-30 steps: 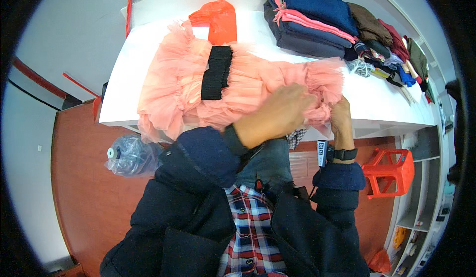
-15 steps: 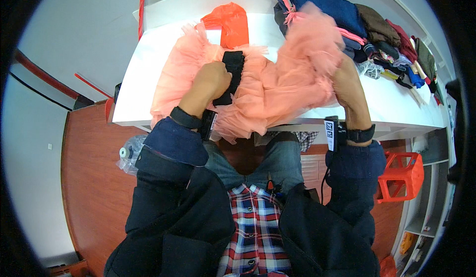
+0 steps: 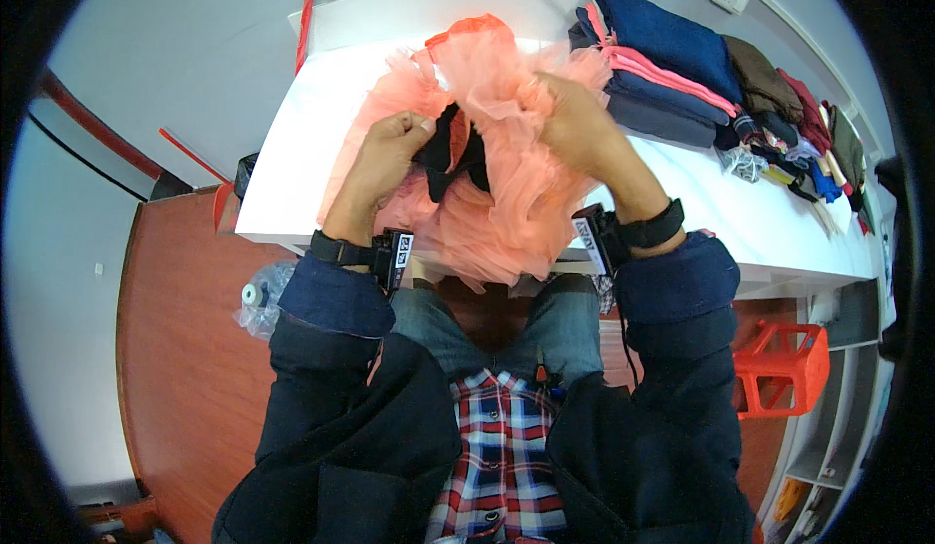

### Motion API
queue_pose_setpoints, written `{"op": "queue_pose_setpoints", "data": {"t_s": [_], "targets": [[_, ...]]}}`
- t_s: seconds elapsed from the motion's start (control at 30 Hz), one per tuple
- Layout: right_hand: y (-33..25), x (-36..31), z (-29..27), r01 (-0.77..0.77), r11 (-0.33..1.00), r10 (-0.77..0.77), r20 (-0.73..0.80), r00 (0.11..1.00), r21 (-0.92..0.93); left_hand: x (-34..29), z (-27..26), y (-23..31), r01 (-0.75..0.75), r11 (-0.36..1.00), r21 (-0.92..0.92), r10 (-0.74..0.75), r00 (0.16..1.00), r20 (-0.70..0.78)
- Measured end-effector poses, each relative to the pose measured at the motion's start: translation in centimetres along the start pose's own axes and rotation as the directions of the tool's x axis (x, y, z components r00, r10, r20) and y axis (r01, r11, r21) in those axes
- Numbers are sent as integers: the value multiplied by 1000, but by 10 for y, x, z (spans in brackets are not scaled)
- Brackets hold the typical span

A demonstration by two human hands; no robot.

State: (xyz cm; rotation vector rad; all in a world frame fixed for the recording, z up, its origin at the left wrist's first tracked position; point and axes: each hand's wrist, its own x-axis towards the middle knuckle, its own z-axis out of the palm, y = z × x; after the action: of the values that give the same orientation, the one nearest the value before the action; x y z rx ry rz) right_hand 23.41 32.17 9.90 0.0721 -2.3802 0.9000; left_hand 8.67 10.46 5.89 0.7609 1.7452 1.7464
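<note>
A peach tulle skirt (image 3: 502, 218) lies bunched on the white table in front of me, its front edge hanging over the table's edge. Its black waistband (image 3: 440, 179) gapes at the middle, with peach tulle showing inside. My left hand (image 3: 394, 145) is closed at the left side of the waistband, fingers pinched on the skirt. To the right, my right hand (image 3: 575, 120) is closed on the ruffled tulle, its fingertips partly buried in the folds. Behind the skirt an orange-red plastic bag (image 3: 477, 26) shows only its top.
Folded clothes (image 3: 662, 47) in navy, pink and brown are stacked at the table's back right, with smaller garments (image 3: 804, 140) beyond. A red stool (image 3: 789, 369) stands at right on the floor. A thread spool in clear plastic (image 3: 253, 296) sits at lower left.
My right hand has swung left with the tulle, bringing it in over the middle. The waistband, flat before, now gapes. My left hand has shifted slightly left.
</note>
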Motion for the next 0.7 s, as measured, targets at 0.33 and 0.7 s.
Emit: {"op": "queue_pose_setpoints", "data": {"t_s": [0.33,0.7], "targets": [[24,-4,73,-93,976,9,388,922,197,-13,11,-16,-35,978,-204,49,997,61],[22,-5,83,199,954,-29,593,805,-223,-15,21,-8,-182,975,127,175,982,67]]}}
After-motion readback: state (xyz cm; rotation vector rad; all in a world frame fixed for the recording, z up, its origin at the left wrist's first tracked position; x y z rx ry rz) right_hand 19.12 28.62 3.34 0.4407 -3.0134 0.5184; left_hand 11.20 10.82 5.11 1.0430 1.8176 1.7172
